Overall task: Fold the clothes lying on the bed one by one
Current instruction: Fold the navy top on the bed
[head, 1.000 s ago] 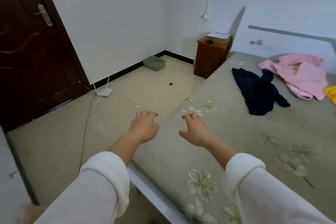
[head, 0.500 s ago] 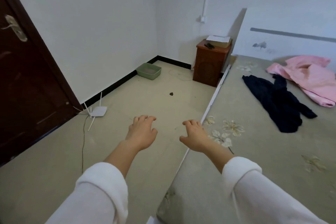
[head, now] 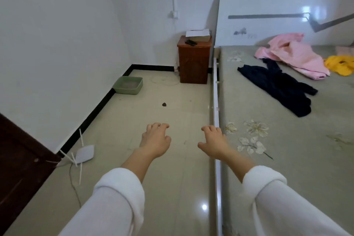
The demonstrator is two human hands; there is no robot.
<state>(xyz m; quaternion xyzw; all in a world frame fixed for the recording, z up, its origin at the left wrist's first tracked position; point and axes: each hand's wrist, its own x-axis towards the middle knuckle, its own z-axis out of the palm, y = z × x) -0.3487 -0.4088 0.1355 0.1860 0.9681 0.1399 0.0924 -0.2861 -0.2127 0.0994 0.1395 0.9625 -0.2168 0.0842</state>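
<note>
While crumpled on bed [head: 287, 159], navy garment [head: 275, 86]; left hand [head: 155, 142], right hand [head: 212, 142] slack, empty

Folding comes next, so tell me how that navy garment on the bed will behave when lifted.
The dark navy garment is probably floppy: it lies crumpled flat on the bed. Lifted from one point, it would likely sag and trail, since it sprawls long. It looks thin, so probably light.

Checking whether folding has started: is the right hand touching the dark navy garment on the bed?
Apart. The head view shows the right hand hovering empty, with a stretch of bare grey floral bedspread between it and the crumpled dark navy garment.
</note>
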